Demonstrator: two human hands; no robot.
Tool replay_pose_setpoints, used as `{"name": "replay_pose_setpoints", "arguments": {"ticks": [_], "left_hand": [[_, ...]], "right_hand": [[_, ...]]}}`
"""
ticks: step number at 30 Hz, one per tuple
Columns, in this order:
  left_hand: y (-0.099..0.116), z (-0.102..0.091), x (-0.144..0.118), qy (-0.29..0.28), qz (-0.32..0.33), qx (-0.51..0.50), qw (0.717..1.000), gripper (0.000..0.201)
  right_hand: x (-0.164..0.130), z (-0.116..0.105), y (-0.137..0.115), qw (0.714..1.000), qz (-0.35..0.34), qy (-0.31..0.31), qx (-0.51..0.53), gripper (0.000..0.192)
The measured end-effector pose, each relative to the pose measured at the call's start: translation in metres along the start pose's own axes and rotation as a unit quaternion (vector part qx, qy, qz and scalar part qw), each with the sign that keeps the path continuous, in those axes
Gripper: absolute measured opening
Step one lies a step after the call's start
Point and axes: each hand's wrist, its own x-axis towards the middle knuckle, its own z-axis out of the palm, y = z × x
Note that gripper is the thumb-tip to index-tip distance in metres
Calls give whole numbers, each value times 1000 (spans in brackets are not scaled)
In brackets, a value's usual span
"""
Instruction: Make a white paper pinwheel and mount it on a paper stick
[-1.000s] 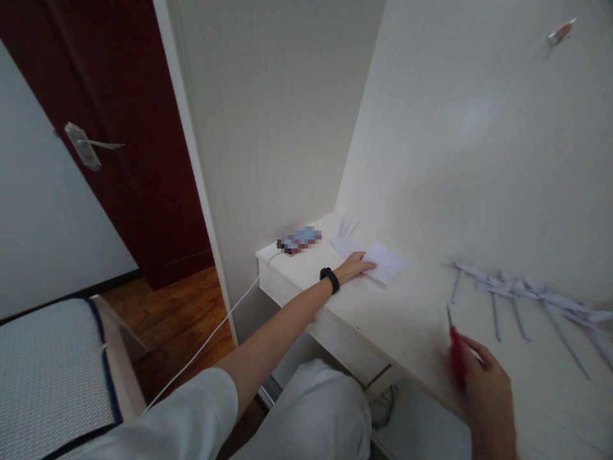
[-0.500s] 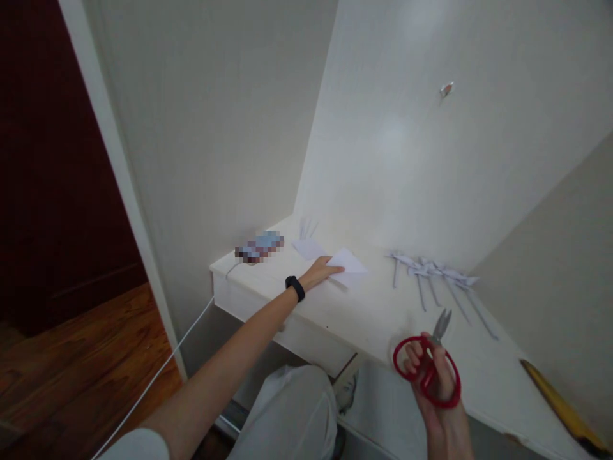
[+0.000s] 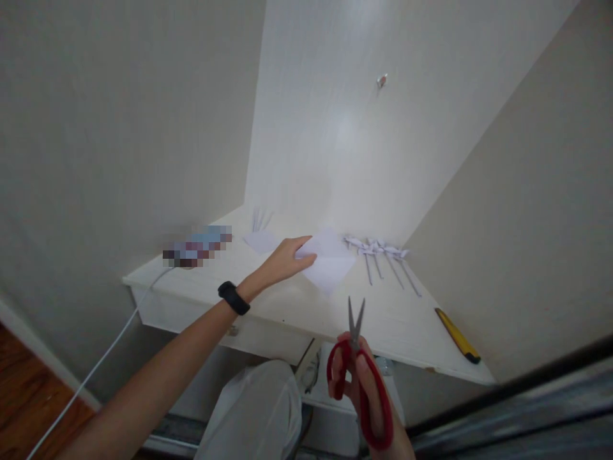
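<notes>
Paper in left hand, scissors in right hand

A pixelated patch at the table's left end hides whatever lies there. The white cable running from it leaves the picture at the bottom left. The right hand is cut off at the bottom edge, along with the lower loop of the red scissors. The small thing stuck on the wall is too tiny to tell. Motion blurs the dark edge at lower right.

Home room; built-in desk, wood floor
</notes>
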Motion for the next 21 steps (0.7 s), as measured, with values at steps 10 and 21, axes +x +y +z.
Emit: {"name": "replay_pose_setpoints", "arguments": {"ticks": [10,21], "left_hand": [[61,-8,-10,20,8,4,1000,24],[83,-19,-22,-17,67,82,994,22]], "right_hand": [[-7,18,-25,989,66,9,134,49],[-14,22,-44,988,60,8,143,55]]}}
